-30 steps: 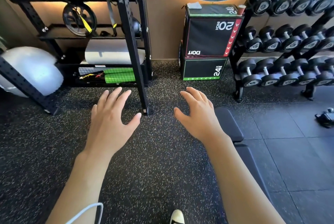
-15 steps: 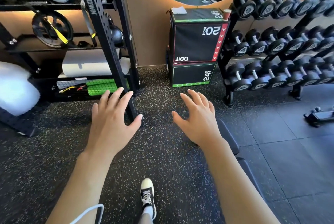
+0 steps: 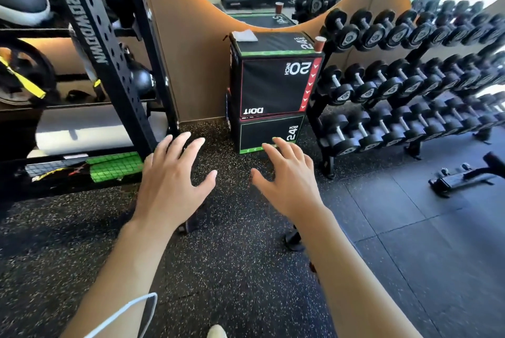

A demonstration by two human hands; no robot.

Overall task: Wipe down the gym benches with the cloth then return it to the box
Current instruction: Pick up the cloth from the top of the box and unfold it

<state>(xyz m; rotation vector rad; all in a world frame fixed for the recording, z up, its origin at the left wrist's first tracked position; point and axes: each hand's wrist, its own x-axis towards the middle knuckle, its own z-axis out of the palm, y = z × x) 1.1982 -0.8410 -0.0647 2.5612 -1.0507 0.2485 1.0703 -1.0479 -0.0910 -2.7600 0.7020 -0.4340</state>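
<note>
A folded white cloth (image 3: 247, 36) lies on the top of the upper black plyo box (image 3: 270, 86), at its back left corner. That box is stacked on a second black box (image 3: 266, 134) against the tan wall. My left hand (image 3: 173, 182) and my right hand (image 3: 289, 179) are both held out in front of me, palms down and fingers spread, holding nothing. They hover above the speckled floor, well short of the boxes. No bench pad shows; a black bench foot (image 3: 293, 239) peeks out beside my right forearm.
A black storage rack (image 3: 109, 64) with balls, rollers and green mats stands on the left. A three-tier dumbbell rack (image 3: 410, 78) fills the right. A paper cup (image 3: 319, 44) sits on the box's right corner. A black bench frame (image 3: 461, 176) lies on the floor at right.
I have walked closer to the stacked boxes, which now appear larger and nearer. The bench pad under my right arm has dropped out of view. Both hands stay open and spread.
</note>
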